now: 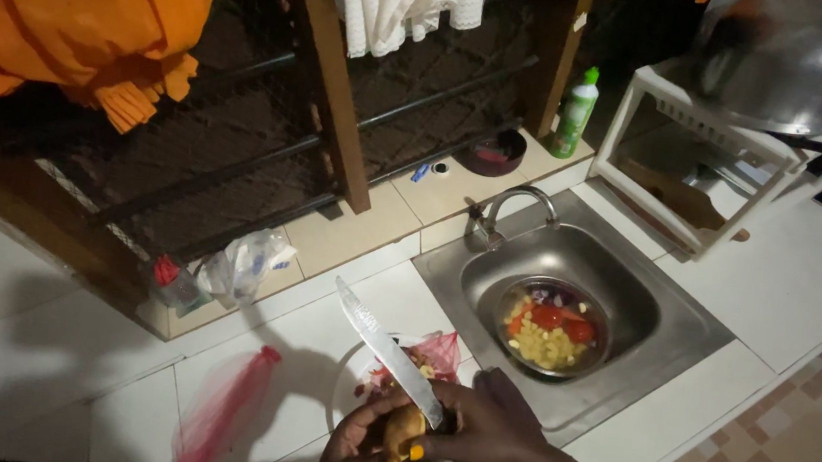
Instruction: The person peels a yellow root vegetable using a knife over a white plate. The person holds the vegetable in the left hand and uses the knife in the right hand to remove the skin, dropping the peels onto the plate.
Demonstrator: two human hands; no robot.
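Observation:
My left hand (pixel 350 449) grips a small brownish-yellow piece of food (pixel 403 431) over a white plate (pixel 346 381) at the bottom middle. My right hand (pixel 492 428) holds a long steel knife (pixel 387 352), its blade pointing up and to the left and its edge resting against the food. On the plate lie peelings and a crumpled red net bag (pixel 440 349). To the right, in the steel sink (pixel 627 282), sits a metal bowl (pixel 551 327) with pale cut pieces and red tomatoes.
A red net bag (pixel 223 409) lies on the white tiled counter to the left. On the sill are a plastic bag (pixel 245 263), a dark bowl (pixel 495 153) and a green bottle (pixel 575 113). A white rack (pixel 711 139) with a steel basin (pixel 799 57) stands at the right.

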